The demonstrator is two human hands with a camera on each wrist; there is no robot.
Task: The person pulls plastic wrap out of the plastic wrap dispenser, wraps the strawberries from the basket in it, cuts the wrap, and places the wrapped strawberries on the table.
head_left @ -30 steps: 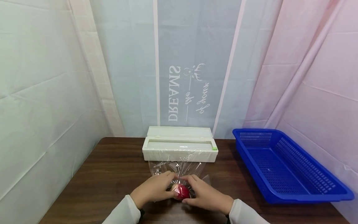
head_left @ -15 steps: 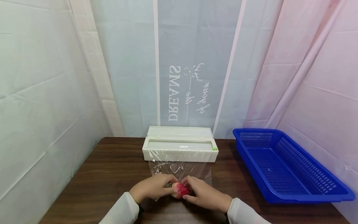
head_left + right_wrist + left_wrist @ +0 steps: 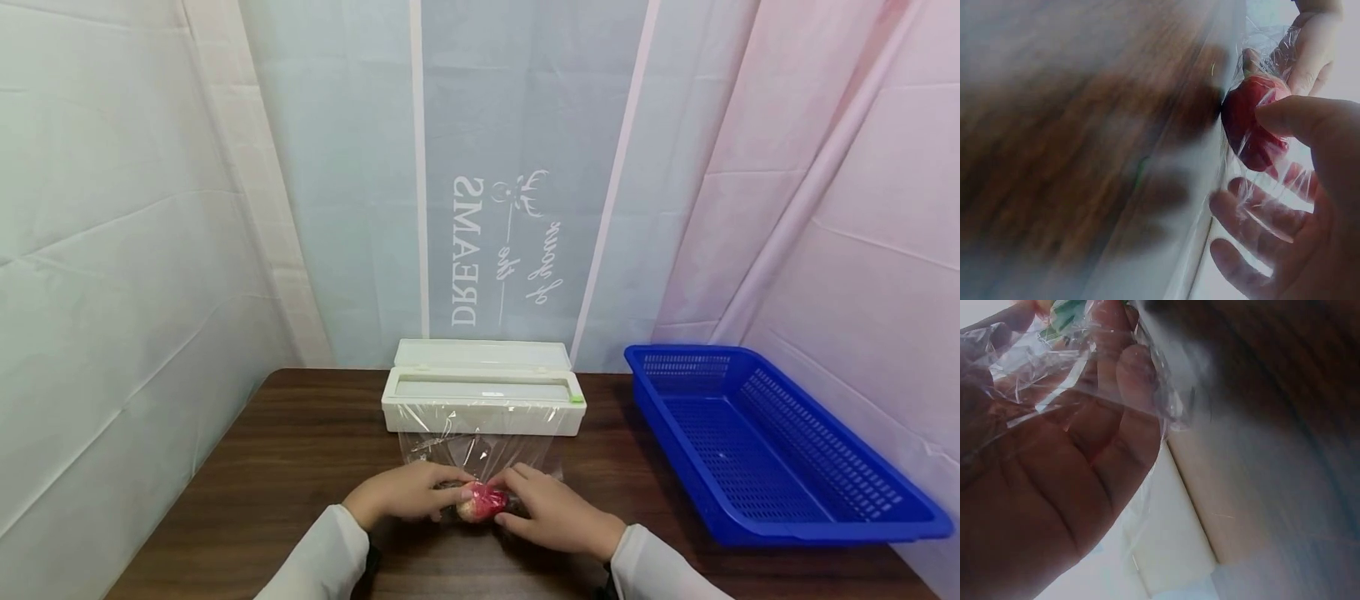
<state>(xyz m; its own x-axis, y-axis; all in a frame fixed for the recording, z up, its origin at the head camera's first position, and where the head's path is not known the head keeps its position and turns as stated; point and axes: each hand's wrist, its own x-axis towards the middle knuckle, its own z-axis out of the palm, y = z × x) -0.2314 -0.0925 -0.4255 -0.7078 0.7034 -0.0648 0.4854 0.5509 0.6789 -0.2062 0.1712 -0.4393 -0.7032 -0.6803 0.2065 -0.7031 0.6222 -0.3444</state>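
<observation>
A red-and-yellow fruit (image 3: 482,502), covered with clear cling film (image 3: 480,451), is located at the near middle of the brown wood-grain table (image 3: 300,458). Its left side is gripped through the film by the left hand (image 3: 408,492); its right side is held by the right hand (image 3: 557,510), with the thumb pressed against it. The film is extended from the white cling-film dispenser (image 3: 483,372), positioned at the far edge with its lid (image 3: 482,354) raised. A green tab (image 3: 576,397) is seated at the dispenser's right end. To the right, a blue perforated basket (image 3: 825,531) is placed.
</observation>
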